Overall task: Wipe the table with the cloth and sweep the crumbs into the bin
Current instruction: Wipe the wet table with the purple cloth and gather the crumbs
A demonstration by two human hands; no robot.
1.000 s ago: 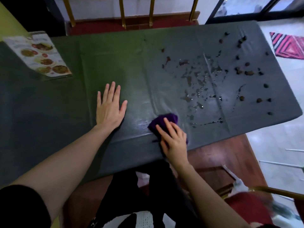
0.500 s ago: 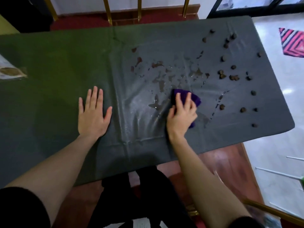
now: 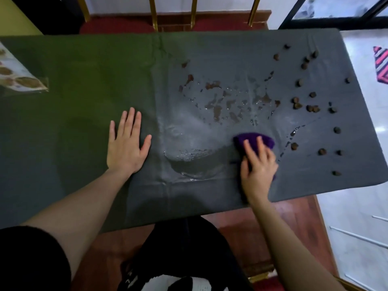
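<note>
A dark table (image 3: pixel 73 85) fills the view. My right hand (image 3: pixel 257 166) presses a purple cloth (image 3: pixel 255 139) flat on it, right of centre near the front edge. Beyond the cloth lies a patch of brown wet smears (image 3: pixel 218 103). Several small brown crumbs (image 3: pixel 310 108) are scattered over the right end of the table. My left hand (image 3: pixel 126 143) rests palm down with fingers spread, left of the wet streak. No bin is in view.
A laminated menu (image 3: pixel 19 76) lies at the table's left edge. Gold chair legs (image 3: pixel 154 13) stand behind the far edge. The table's right end drops off to a pale floor (image 3: pixel 357 206) with a striped mat (image 3: pixel 381 66).
My right hand has swept the cloth from the near middle out over the spill and to the right. A wet wiped streak now lies behind it. My left hand stays flat.
</note>
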